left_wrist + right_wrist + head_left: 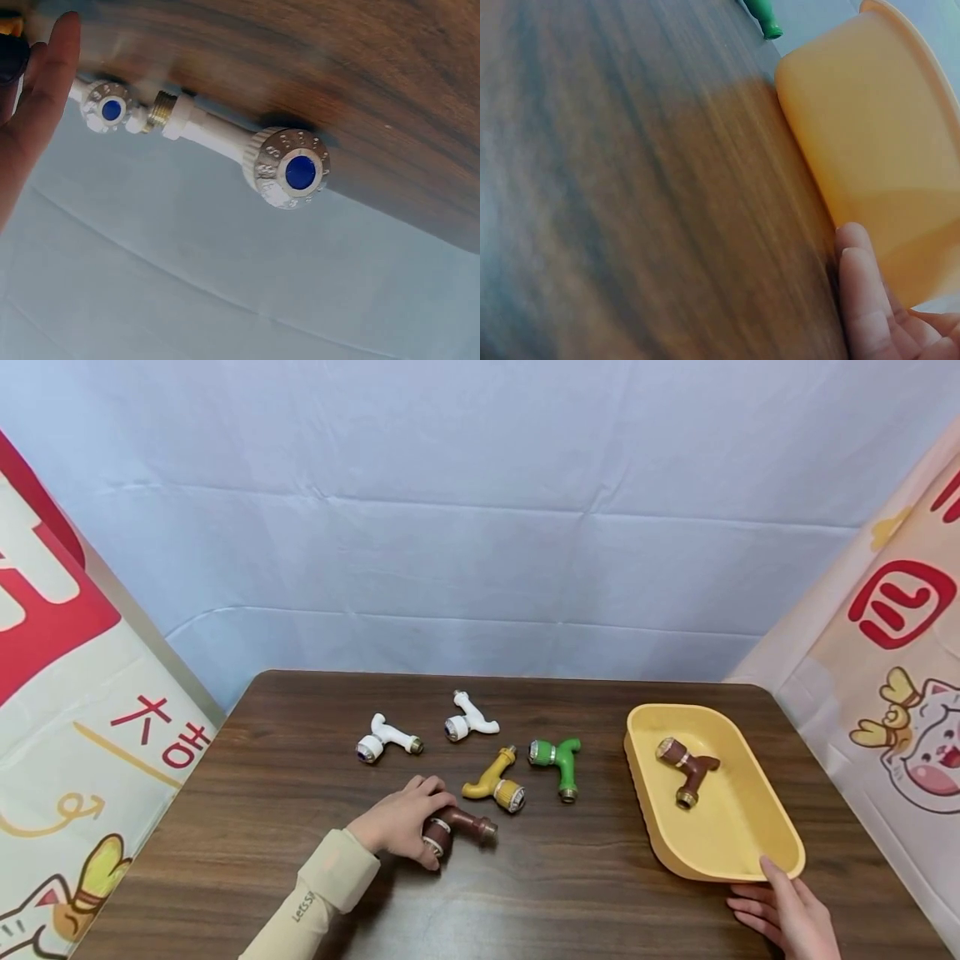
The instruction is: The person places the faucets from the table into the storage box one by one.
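Observation:
My left hand (408,822) grips a brown tap (468,823) by its knob end, thumb on the near side and fingers over the top. The tap's threaded end points right, above or on the table; I cannot tell which. In the left wrist view only part of the left hand (34,120) shows at the edge. My right hand (787,910) holds the near right corner of a yellow tray (660,839), thumb over the rim and fingers against the outer wall. Inside the tray lies another brown tap (693,768).
Beyond the left hand lie two white taps, one on the left (386,739) and one farther back (471,718). A yellow tap (495,781) and a green tap (558,766) lie between that hand and the tray. A pale cloth (450,568) hangs behind the wooden table (585,893).

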Motion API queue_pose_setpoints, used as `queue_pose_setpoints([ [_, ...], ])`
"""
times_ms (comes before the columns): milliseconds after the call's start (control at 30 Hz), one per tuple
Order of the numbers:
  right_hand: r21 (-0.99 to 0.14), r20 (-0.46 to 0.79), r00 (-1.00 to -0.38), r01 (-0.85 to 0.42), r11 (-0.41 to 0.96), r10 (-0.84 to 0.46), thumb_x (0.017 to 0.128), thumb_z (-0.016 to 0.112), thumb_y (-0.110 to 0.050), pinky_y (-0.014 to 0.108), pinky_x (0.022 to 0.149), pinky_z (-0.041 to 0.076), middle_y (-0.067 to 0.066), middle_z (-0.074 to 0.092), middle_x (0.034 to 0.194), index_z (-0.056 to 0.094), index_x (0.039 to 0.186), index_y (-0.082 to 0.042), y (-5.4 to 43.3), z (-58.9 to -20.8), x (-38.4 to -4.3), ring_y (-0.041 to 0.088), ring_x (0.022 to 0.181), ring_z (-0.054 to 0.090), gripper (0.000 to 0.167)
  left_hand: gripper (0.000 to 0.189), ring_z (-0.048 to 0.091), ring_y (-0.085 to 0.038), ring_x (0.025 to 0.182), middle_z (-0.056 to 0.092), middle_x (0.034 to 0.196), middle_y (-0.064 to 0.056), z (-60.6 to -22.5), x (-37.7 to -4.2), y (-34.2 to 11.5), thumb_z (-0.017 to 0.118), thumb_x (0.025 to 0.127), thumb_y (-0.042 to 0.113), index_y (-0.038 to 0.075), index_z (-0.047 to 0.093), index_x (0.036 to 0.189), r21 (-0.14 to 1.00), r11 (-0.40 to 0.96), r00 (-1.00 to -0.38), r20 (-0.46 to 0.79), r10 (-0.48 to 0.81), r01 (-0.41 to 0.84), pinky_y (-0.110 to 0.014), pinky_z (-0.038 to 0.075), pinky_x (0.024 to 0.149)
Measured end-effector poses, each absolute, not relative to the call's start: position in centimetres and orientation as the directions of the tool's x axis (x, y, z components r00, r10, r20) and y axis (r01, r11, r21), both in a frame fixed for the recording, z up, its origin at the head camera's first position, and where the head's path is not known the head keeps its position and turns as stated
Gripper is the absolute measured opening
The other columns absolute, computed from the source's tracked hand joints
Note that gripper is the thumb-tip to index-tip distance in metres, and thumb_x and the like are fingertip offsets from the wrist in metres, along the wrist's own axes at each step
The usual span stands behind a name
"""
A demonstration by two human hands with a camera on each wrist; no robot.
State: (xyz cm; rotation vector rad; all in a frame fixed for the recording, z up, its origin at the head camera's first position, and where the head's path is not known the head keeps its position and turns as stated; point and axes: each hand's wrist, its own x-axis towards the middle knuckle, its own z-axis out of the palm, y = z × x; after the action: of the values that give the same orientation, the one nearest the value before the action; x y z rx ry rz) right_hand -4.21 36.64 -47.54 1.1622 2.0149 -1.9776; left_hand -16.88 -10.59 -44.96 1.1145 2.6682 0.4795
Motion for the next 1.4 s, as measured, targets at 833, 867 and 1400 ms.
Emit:
queue_pose_setpoints([
  [833,-0.817,-0.550,-0.696,0.564,-0.123,0.461,0.086,0.042,-0.060,0.037,0.066,0.053,0.005,0.065,0.071,0.032,0.124,0.003,36.4,-47.4,-4.1,0.021,0.067,0.066,0.075,0.073,0.041,-0.018,0.100,0.045,0.112,0.001,-42.8,-17.4,-8.2,0.081,0.053,0.042,0.016,0.056,0.117,0.318,0.627,-0.682,0.094,0.725,0.711,-0.030,0.045,0.067],
  [867,-0.816,-0.551,-0.699,0.564,-0.121,0.455,0.085,0.042,-0.060,0.036,0.067,0.053,0.005,0.065,0.072,0.032,0.124,0.003,36.5,-47.4,-4.1,0.021,0.068,0.066,0.075,0.073,0.041,-0.018,0.100,0.045,0.112,0.001,-42.7,-17.4,-8.1,0.081,0.053,0.042,0.016,0.056,0.117,0.315,0.626,-0.681,0.097,0.726,0.713,-0.030,0.045,0.066],
  [1400,-0.819,-0.551,-0.699,0.559,-0.131,0.456,0.085,0.043,-0.060,0.036,0.067,0.053,0.005,0.066,0.072,0.032,0.124,-0.003,36.3,-47.3,-4.1,0.021,0.068,0.066,0.070,0.075,0.040,-0.018,0.098,0.045,0.115,-0.002,-41.2,-18.7,-6.7,0.081,0.055,0.043,0.015,0.055,0.119,0.269,0.609,-0.657,0.148,0.739,0.746,-0.031,0.045,0.070],
])
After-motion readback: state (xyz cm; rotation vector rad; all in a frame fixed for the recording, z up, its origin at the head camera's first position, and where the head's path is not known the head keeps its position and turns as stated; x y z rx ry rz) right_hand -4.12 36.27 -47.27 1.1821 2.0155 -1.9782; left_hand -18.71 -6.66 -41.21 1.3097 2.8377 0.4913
